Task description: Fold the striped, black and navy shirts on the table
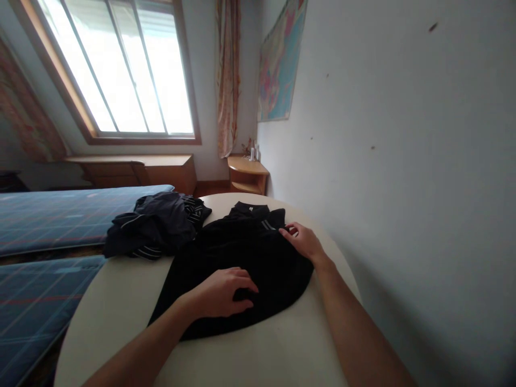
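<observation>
A black garment (242,258) with a collar at its far end and two grey stripes near its upper right lies spread on the round cream table (258,360). Over its lower middle is my left hand (226,293), thumb and fingers apart, holding nothing. At the garment's right edge, beside the stripes, my right hand (300,240) rests with its fingers bent on or just over the cloth; whether they pinch any fabric cannot be made out.
Dark crumpled clothes (161,220) with striped parts are heaped at the table's back left. Blue plaid mattresses (48,290) lie to the left. A white wall (403,188) runs along the right, and a wooden corner shelf (248,165) stands behind the table.
</observation>
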### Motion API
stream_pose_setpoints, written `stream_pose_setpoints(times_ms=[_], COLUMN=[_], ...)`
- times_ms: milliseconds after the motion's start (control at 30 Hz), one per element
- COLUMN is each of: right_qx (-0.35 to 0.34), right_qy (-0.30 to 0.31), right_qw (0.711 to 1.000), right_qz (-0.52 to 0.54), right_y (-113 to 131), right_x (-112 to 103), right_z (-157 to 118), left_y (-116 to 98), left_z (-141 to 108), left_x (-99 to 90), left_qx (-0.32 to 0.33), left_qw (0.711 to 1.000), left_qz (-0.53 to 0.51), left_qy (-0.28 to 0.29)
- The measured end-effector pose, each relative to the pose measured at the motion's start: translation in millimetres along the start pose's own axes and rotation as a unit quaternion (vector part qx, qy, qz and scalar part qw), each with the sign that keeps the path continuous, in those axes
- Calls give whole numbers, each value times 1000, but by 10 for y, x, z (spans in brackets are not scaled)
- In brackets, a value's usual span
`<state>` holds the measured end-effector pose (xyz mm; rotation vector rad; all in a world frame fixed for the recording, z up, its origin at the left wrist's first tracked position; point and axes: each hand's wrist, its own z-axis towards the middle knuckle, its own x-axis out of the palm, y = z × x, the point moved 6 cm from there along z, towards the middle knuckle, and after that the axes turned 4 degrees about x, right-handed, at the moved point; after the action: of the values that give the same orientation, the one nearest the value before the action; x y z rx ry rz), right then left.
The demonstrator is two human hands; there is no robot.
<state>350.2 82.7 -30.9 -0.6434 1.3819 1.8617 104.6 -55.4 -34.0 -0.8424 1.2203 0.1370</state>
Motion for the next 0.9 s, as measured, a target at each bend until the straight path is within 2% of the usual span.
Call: stream_pose_setpoints(times_ms=[33,100,200,333,433,500,567,733,900], right_qx=[-5,-14,-36,-77,-105,-114,-118,-92,-19], right_qy=[4,7,-1,29,78,77,57,5,-56], right_qw=[1000,1000,998,976,970,977,984,995,998], right_qz=[-11,-18,49,203,204,162,120,48,-24], right_y=[-2,-26,-43,36,113,127,122,111,77], right_x=[22,62,100,165,240,250,225,121,-18], right_z=[0,14,47,34,-17,-36,-36,-14,-1], left_y=[9,81,271,501,556,495,382,175,-90], left_z=[15,31,25,-26,-67,-68,-41,20,0], left_x=[17,98,183,97,-15,-52,-19,192,287], left_qx=[18,33,16,-31,-70,-65,-32,20,41], left_qw=[999,998,996,993,987,985,986,993,994], left_qz=[25,58,82,110,136,149,155,116,65], left_qy=[-17,-18,-6,-21,-40,-54,-46,29,76])
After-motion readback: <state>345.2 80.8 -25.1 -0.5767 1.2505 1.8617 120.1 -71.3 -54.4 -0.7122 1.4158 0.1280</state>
